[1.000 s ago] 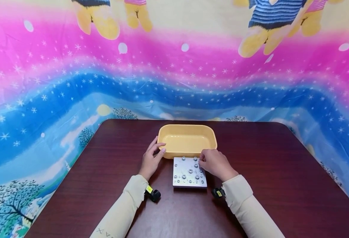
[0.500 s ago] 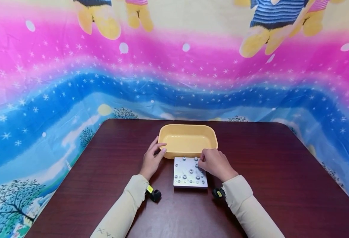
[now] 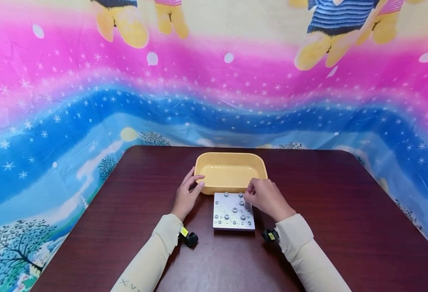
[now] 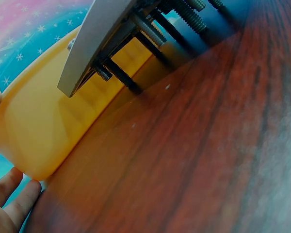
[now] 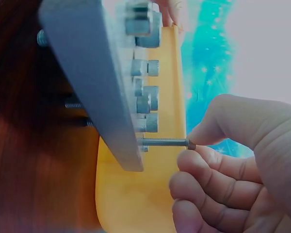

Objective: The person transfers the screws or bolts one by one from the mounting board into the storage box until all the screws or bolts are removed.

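Observation:
A silver metal plate carries several socket-head bolts of different sizes, heads up. In the left wrist view, threaded bolt shanks stick out beneath it. My right hand is over the plate's right side. Its thumb and forefinger pinch the head of a thin bolt, whose shank stands partly out of the plate's top face; the other fingers are curled. My left hand holds the left end of the yellow tray, fingers at its rim and outer wall.
The tray stands just behind the plate, on a dark red-brown wooden table. A patterned cloth hangs behind the table. Each wrist carries a small black camera, the left one low beside the plate.
My right hand has risen slightly and shifted a little to the right over the plate. My left hand stays at the tray's left end.

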{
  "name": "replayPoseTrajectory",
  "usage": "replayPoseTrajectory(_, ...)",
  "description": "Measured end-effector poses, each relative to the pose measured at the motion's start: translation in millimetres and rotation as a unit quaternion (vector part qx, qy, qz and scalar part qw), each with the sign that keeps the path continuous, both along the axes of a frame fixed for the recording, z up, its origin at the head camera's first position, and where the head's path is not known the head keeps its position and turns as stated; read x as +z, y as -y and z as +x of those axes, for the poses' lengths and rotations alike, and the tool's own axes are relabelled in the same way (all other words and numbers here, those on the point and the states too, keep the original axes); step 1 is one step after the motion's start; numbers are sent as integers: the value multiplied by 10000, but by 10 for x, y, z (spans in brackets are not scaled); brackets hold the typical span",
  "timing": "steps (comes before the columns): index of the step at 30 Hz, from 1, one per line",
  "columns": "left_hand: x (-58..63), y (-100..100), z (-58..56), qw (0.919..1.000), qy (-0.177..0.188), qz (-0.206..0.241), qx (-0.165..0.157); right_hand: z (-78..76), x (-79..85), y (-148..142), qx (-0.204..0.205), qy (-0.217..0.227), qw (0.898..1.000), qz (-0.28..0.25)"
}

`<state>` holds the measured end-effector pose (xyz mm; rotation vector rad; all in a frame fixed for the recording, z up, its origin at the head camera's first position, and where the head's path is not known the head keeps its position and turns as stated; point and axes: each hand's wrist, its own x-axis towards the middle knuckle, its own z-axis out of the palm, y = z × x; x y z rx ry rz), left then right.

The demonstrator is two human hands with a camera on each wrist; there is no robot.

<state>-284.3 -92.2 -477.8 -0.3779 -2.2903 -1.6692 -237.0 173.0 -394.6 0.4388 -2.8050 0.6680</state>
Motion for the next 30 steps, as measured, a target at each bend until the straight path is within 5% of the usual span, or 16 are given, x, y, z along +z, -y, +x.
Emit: replayPoseTrajectory(30, -18, 3, 6, 9997, 138, 208, -84, -82, 176, 22, -94, -234, 9983, -531)
